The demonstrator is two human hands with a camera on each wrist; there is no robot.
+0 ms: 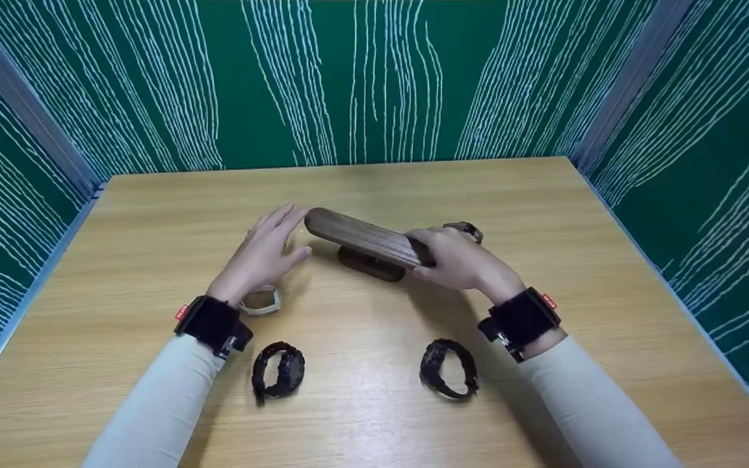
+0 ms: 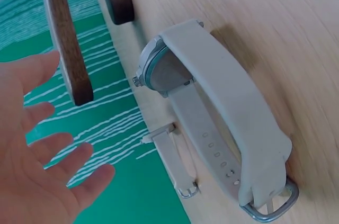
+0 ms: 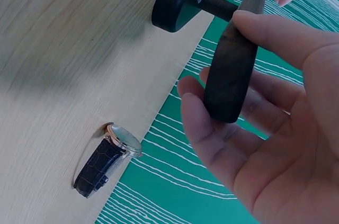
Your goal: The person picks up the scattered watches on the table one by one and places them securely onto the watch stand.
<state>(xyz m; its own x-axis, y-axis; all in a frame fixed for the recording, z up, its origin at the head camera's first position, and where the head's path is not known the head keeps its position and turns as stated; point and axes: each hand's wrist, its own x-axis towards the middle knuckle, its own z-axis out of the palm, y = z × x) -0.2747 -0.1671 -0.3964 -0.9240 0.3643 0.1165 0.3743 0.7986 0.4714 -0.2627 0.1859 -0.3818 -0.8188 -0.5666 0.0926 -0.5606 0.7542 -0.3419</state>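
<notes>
A dark wooden T-shaped watch stand (image 1: 365, 235) stands mid-table, its bar slanting above a small rounded base (image 1: 374, 265). My right hand (image 1: 456, 257) grips the bar's right end, thumb on one side and fingers curled round the other in the right wrist view. By the bar's left end, my left hand (image 1: 264, 250) has its fingers spread and holds nothing; whether a fingertip touches the wood I cannot tell. Close to the left wrist lies a white-strapped watch (image 2: 228, 86). Past the right hand is a watch with a dark strap and rose-gold case (image 3: 108, 155).
Two black watches (image 1: 278, 370) (image 1: 449, 369) lie on their sides nearer the front of the wooden table (image 1: 361, 416). Another pale-strapped watch (image 2: 172, 160) shows beyond the white one. Green, white-lined panels (image 1: 361, 78) border the back and sides.
</notes>
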